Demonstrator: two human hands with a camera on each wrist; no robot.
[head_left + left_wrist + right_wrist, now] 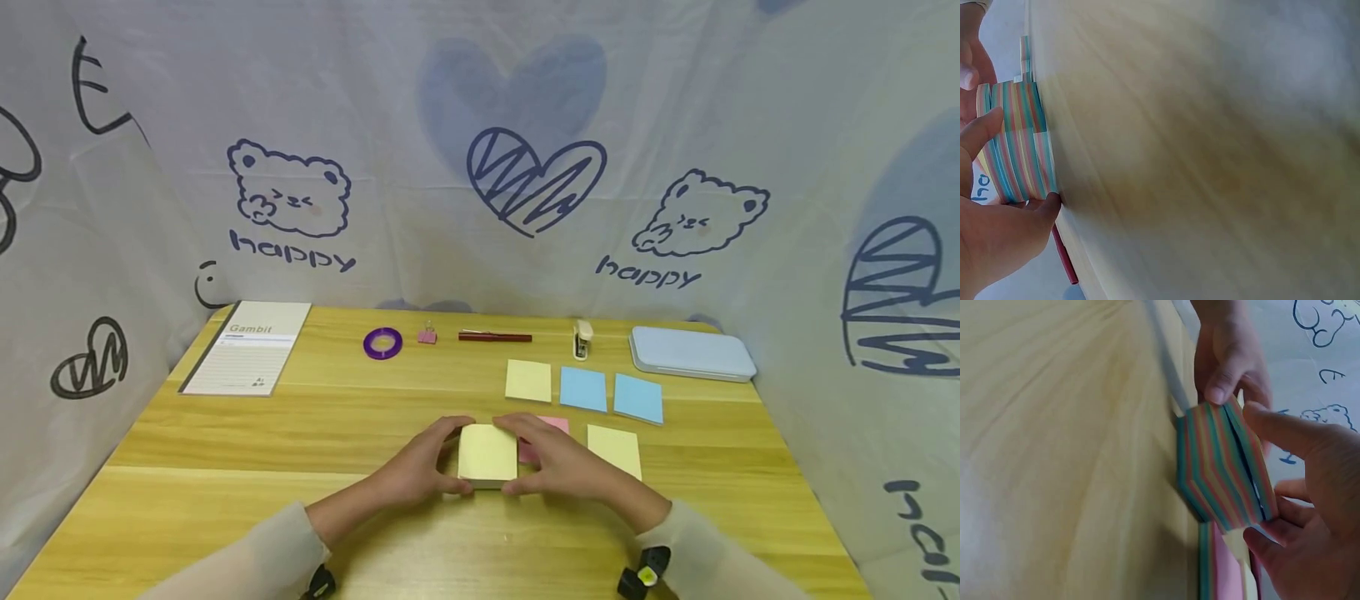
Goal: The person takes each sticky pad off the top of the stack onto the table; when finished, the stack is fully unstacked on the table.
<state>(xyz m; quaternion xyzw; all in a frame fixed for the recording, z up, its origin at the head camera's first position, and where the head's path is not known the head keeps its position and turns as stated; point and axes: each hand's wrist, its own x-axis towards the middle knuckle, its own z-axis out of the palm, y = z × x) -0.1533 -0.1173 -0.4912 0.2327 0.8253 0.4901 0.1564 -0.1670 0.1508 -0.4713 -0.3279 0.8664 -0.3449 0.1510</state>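
Near the middle of the table, a thick stack of sticky notes [487,450] has a pale yellow top and many-coloured striped sides [1219,465]. My left hand [416,467] grips its left side, thumb at the near corner and fingers at the far one. From the right, my right hand [558,467] holds it the same way. In the left wrist view the edges of the striped stack [1016,144] are slightly uneven. A pink sticky note pad [555,423] lies partly hidden behind my right hand, with a yellow pad [615,450] to its right.
Farther back lie another yellow pad [528,381] and two blue pads [583,389]. Along the back are a notebook [247,350], purple tape roll [383,355], pink binder clip [427,337], dark red pen [495,337], small stapler [581,340] and pale blue case [692,353]. Printed cloth [405,208] encloses the table.
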